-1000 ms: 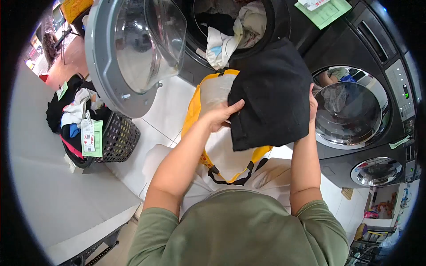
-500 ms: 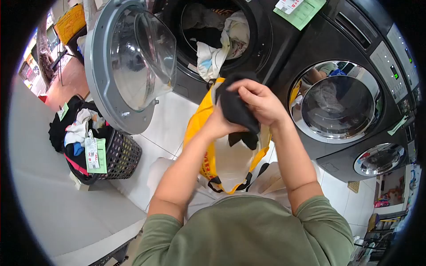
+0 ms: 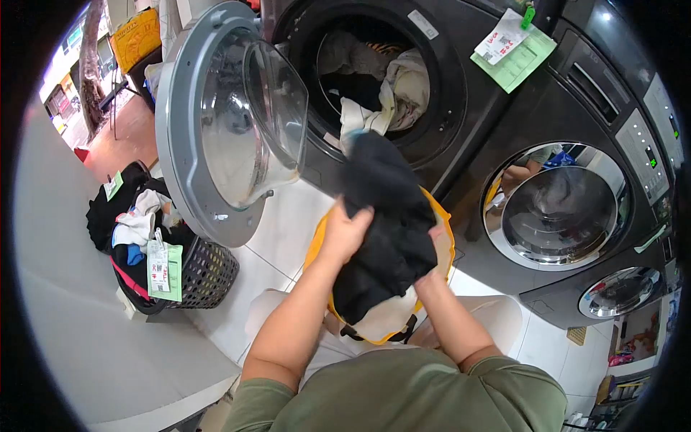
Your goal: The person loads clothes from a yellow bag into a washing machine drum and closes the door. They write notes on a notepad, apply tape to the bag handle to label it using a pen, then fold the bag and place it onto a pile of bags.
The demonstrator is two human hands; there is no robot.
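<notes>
A black garment [image 3: 392,230] hangs partly unfolded above the mouth of a yellow bag [image 3: 317,237]. Its upper end is blurred by motion and its exact kind does not show. My left hand [image 3: 347,229] grips it at the left edge, thumb on top. On the other side, my right hand [image 3: 434,273] holds the garment's right edge, its fingers mostly hidden by the cloth. The bag stands between my knees, with a pale inside. Just beyond, light and dark laundry [image 3: 407,86] lies in an open washer drum, some of it hanging over the rim.
The washer's round door [image 3: 183,122] stands swung out to the left. Below it is a dark laundry basket [image 3: 212,273] heaped with clothes and tagged with paper slips. Another front-loading machine [image 3: 561,209], its door shut, is at the right. Green and white slips [image 3: 515,54] hang between the machines.
The black garment has gone from bunched up in both hands to spread out over the bag. My right hand has moved down, and my view has shifted slightly.
</notes>
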